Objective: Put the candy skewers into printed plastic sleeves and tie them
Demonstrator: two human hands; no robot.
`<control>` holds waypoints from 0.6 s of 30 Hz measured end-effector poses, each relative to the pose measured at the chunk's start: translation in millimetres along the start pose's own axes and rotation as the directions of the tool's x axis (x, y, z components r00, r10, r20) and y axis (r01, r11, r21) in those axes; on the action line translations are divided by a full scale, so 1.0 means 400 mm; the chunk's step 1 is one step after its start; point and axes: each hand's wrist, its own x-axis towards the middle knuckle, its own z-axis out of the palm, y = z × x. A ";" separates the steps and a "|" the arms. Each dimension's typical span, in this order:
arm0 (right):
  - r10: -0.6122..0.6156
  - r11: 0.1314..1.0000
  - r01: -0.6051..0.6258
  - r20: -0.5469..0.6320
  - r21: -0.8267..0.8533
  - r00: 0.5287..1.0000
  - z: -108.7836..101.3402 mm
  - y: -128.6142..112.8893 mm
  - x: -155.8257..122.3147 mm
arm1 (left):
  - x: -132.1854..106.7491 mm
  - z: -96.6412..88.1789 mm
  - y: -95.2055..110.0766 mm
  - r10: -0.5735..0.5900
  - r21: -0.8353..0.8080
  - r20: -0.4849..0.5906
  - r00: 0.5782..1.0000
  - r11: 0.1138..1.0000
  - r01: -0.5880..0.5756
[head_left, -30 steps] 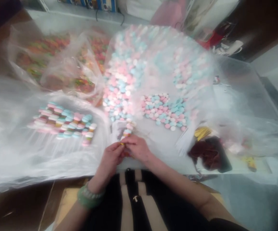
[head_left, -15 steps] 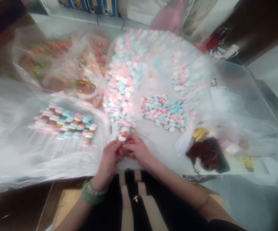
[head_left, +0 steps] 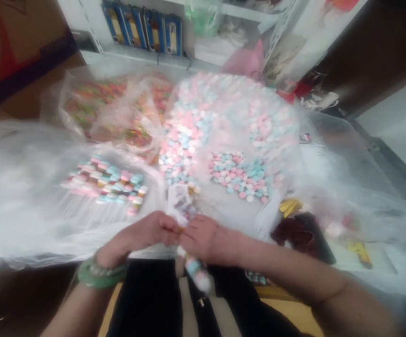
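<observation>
Pastel pink, blue and white marshmallows stacked into a marshmallow skewer (head_left: pixel 198 274) hang below my hands, over my lap, with the lower end slightly blurred. My right hand (head_left: pixel 206 238) is closed round its upper end. Close against it, my left hand (head_left: pixel 150 231) is closed in a pinch, with a small golden-brown bit showing between the fingertips; what it grips is mostly hidden. Just beyond the hands lies a small printed packet (head_left: pixel 184 201). Several finished skewers (head_left: pixel 108 180) with white sticks lie side by side on plastic at left.
A large clear bag (head_left: pixel 231 103) of marshmallows spreads across the back, with loose marshmallows (head_left: pixel 240 175) before it. Behind left lies a bag of colourful gummies (head_left: pixel 119 112). Golden strips (head_left: pixel 290 207) and a dark brown cloth (head_left: pixel 296 234) are at right. Blue binders (head_left: pixel 143 30) stand on a shelf.
The skewer, upright beyond my fingers before, now points down toward my lap. My left hand has turned sideways and my right forearm has swung outward. The view has tilted up.
</observation>
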 end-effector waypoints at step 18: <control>0.422 0.845 -0.256 -0.292 0.469 0.858 0.071 0.074 0.077 | -0.011 0.048 -0.111 0.031 -0.665 -0.012 0.999 0.746 -0.031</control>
